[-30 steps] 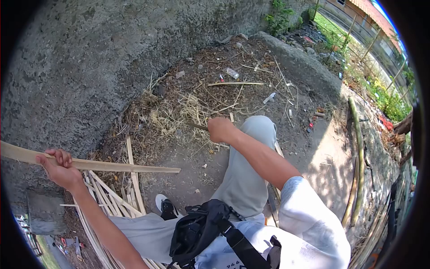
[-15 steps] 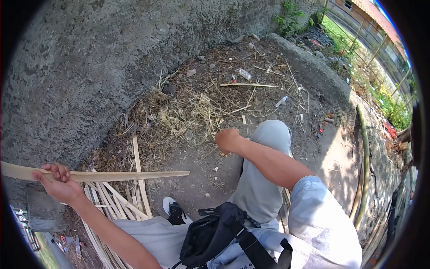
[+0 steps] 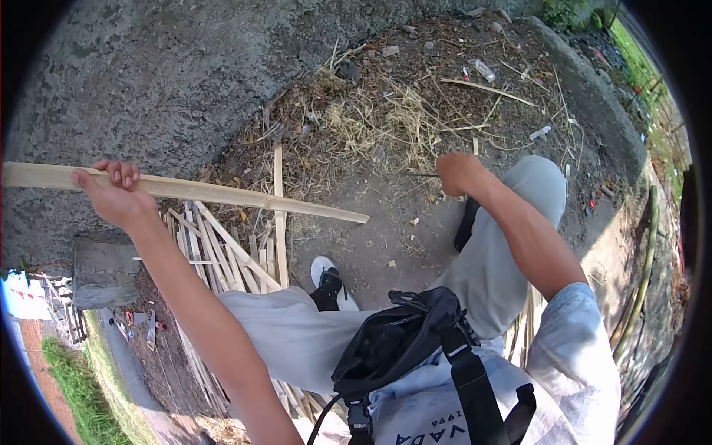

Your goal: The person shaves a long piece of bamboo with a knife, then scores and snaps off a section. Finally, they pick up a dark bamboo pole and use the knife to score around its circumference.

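Note:
My left hand (image 3: 122, 196), out at the left, is closed round a long pale bamboo strip (image 3: 230, 194). The strip runs across the view, its tapered end above the bare soil near my shoe. My right hand (image 3: 458, 175) makes a fist beyond my bent knee. From that fist a knife's thin dark blade (image 3: 421, 175) points left, seen almost edge-on; its handle is hidden in my fingers. The blade and the strip are apart. Under the held strip, another flat strip (image 3: 279, 248) lies against a pile of split strips (image 3: 215, 241).
A rough grey wall (image 3: 163, 81) rises at the upper left. Dry shavings (image 3: 378, 122) and litter cover the ground before it. An open black waist bag (image 3: 400, 337) sits at my lap. Long green poles (image 3: 647, 259) lie at the right; tools (image 3: 150, 330) lie at the lower left.
The view has shifted, so the scene sits lower left to upper right differently. The held strip now slants down to the right. The knife's blade shows more clearly beside my right fist.

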Demonstrator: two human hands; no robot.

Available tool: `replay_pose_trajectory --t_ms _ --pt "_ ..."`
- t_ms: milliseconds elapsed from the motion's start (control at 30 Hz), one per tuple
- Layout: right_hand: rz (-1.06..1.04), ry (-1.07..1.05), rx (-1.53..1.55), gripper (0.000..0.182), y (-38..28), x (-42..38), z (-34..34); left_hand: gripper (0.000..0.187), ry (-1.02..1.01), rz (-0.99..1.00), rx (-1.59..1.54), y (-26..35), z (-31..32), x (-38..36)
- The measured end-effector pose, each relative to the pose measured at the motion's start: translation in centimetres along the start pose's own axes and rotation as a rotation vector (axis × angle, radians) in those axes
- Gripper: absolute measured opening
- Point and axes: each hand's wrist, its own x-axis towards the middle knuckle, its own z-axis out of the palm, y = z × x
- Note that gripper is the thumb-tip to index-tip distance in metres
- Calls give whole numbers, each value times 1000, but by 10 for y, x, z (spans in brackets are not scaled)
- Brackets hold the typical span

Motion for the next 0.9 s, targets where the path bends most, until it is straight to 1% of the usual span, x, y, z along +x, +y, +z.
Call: replay_pose_trajectory --t_ms 133,200,333,433,500,600,633,667,733,900 --pt "-6 -13 -6 28 6 0 -8 49 4 3 36 7 -10 -6" --pt "3 -2 -1 27 5 -1 -12 50 -22 12 58 8 -3 -11" --pt "22 -61 20 29 1 1 -11 51 -54 8 50 13 2 -22" --pt "-3 -27 33 30 0 6 -4 51 -90 20 46 17 2 -28" --pt "6 -46 52 30 -2 2 -4 51 -98 20 38 19 1 -30" --pt "2 -21 37 30 -6 -11 -9 50 -49 -17 -12 20 1 -30" --pt "6 -83 0 28 -5 -7 -4 50 -23 -26 -44 21 3 -28" --pt "-17 -31 -59 27 -5 -8 5 49 0 -39 -77 20 3 -28" --pt "-31 -55 -59 28 -3 -6 17 49 10 -62 -105 19 1 -26" --pt "-71 -154 -113 29 -1 -9 16 48 17 -27 -107 20 -2 -29"
